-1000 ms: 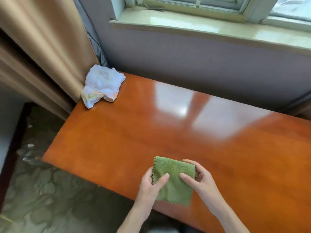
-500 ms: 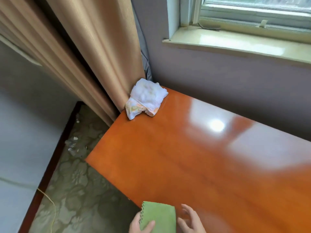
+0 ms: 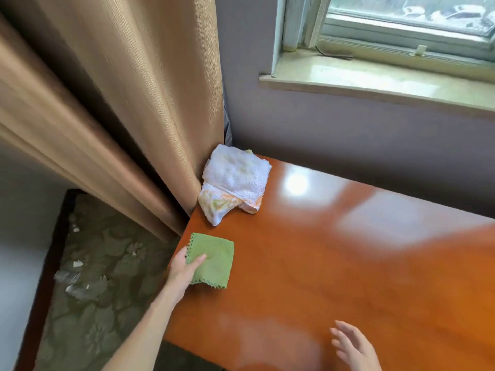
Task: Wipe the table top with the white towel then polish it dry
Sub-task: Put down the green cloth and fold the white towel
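Observation:
The glossy orange-brown table top [image 3: 334,263] fills the right half of the view. A crumpled white towel [image 3: 235,180] with an orange and green printed edge lies at the table's far left corner, touching the curtain. My left hand [image 3: 184,269] grips a folded green cloth [image 3: 213,261] by its left edge, thumb on top, and holds it flat near the table's left edge, just in front of the towel. My right hand [image 3: 353,344] hovers over the near part of the table with its fingers spread and nothing in it.
A tan curtain [image 3: 120,103] hangs at the left, against the table's corner. A grey wall and a pale window sill [image 3: 375,81] stand behind the table. Patterned green floor [image 3: 88,290] with bits of litter lies below the left edge.
My right hand has let go of the green cloth and drawn off to the right. My left hand has carried the cloth forward and left, toward the white towel. The view has swung left.

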`<action>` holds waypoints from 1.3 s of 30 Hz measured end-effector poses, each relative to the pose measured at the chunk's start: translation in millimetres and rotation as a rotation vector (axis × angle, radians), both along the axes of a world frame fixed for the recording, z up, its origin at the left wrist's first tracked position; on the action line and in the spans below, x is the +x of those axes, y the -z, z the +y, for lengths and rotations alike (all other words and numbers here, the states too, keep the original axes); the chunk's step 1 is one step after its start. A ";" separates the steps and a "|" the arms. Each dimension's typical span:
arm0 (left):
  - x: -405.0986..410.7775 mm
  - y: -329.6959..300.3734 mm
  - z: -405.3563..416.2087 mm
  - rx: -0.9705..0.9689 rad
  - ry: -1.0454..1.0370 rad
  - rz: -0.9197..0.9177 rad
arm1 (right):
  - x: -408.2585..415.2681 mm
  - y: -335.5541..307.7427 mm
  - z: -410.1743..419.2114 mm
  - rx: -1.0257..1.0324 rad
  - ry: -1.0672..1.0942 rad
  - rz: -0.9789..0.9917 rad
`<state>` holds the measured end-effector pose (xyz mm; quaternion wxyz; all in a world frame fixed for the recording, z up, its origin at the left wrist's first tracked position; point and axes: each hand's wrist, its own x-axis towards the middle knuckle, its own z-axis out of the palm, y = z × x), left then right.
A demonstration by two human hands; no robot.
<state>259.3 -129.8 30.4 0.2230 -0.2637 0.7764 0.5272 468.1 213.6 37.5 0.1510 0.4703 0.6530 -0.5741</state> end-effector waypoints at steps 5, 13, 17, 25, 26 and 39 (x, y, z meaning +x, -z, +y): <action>-58.7 14.8 -20.9 -0.073 0.096 0.015 | -11.3 -6.3 -43.6 -0.049 0.083 -0.003; -64.4 22.6 -1.4 -0.642 0.326 0.042 | -40.7 -3.8 -73.0 -0.027 0.108 -0.017; -68.9 19.3 3.0 -0.790 0.405 0.073 | -73.6 2.3 -83.8 -0.012 0.003 -0.004; -122.6 12.3 25.4 -0.106 -0.022 0.053 | -187.5 6.7 -102.3 0.398 -0.520 0.230; -131.8 14.5 28.8 0.001 -0.125 -0.012 | -208.8 10.2 -109.0 0.482 -0.566 0.310; -150.7 31.9 49.4 0.196 -0.384 0.118 | -365.5 34.5 -147.5 0.689 -0.861 0.350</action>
